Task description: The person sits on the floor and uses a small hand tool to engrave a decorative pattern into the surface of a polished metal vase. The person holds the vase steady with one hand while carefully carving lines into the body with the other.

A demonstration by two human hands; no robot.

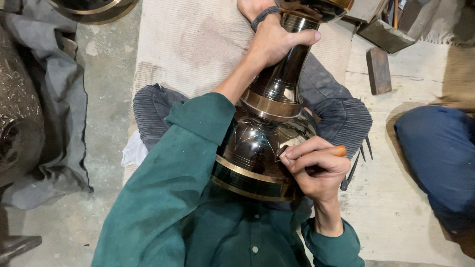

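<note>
Squarely in the middle of the view lies a large dark metal vase (pixel 267 143), polished black with brass-coloured bands, resting across the lap of a person in a green shirt, its wide body toward the chest and its narrow neck pointing away. At the neck of the vase, the left hand (pixel 273 42) is clenched around the slim dark stem just below the flared mouth, thumb stretched across the metal, a dark band on the wrist. Against the rounded body of the vase, on its right flank, the right hand (pixel 314 165) pinches a thin tool with an orange handle (pixel 338 151), fingers curled tight about it and the tip pressed to the shiny surface where fine scratched lines show. Under the vase, grey ribbed trousers (pixel 153 109) spread to both sides, and beyond its neck a pale worn mat (pixel 193 44) covers the floor. Right of the vase, a small wooden block (pixel 378 70) lies on light boards, and farther right a blue-clad leg of another person (pixel 440 158) shows. Left of the vase, well apart, a grey cloth (pixel 59 104) wraps an engraved metal vessel (pixel 17 118), with a brass-rimmed bowl (pixel 94 9) above it.
</note>
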